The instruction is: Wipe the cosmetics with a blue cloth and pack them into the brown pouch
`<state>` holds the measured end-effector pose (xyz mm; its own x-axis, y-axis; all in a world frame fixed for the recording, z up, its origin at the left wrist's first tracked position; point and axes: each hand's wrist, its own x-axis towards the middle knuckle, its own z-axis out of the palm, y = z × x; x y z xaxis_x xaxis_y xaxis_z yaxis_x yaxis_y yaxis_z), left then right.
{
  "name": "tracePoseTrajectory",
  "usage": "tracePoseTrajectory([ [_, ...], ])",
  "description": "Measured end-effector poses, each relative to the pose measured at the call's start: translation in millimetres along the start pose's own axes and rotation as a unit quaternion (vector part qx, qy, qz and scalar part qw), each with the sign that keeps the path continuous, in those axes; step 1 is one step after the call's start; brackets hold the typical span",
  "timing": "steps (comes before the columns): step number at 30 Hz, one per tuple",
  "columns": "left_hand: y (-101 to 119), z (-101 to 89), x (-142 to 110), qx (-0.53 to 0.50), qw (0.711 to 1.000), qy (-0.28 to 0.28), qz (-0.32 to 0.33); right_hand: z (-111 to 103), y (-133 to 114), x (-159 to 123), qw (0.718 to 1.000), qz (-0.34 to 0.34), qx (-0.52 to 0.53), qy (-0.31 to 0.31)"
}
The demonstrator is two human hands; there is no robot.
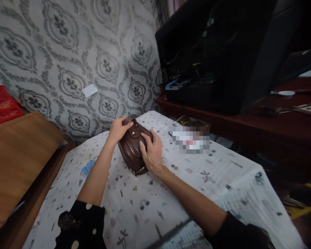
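A dark brown leather handbag [134, 145] with gold-coloured zips and a round metal stud rests tilted on a white patterned cloth [134, 207]. At the bag's upper left, my left hand [119, 130] grips its top edge, thumb in front and the other fingers hidden behind. My right hand [153, 152] holds the bag's right side, its thumb and forefinger on the front face. A light blue crumpled cloth [88, 167] lies to the left of my left forearm. Right of the bag is a blurred-out pale item [191, 139].
A large black television [217, 58] stands on a dark red cabinet [248, 129] at the right. Along the left is a wooden panel [23, 152] with a red basket [3, 106] beyond it. A patterned wall [75, 45] rises behind the covered table.
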<state>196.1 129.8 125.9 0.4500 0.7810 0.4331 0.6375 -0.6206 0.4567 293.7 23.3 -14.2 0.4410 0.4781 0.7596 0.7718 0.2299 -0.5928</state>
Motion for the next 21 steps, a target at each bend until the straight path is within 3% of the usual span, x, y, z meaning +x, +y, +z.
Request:
tracePoseTrajectory([
  [7,-13,-24.6,-18,0.056,0.998,-0.006,-0.014,-2,0,0,1.000,-0.022,0.010,-0.004],
  [21,-5,-24.2,-32,0.159,0.986,0.023,-0.048,0,3,0,0.999,-0.010,0.033,-0.017],
])
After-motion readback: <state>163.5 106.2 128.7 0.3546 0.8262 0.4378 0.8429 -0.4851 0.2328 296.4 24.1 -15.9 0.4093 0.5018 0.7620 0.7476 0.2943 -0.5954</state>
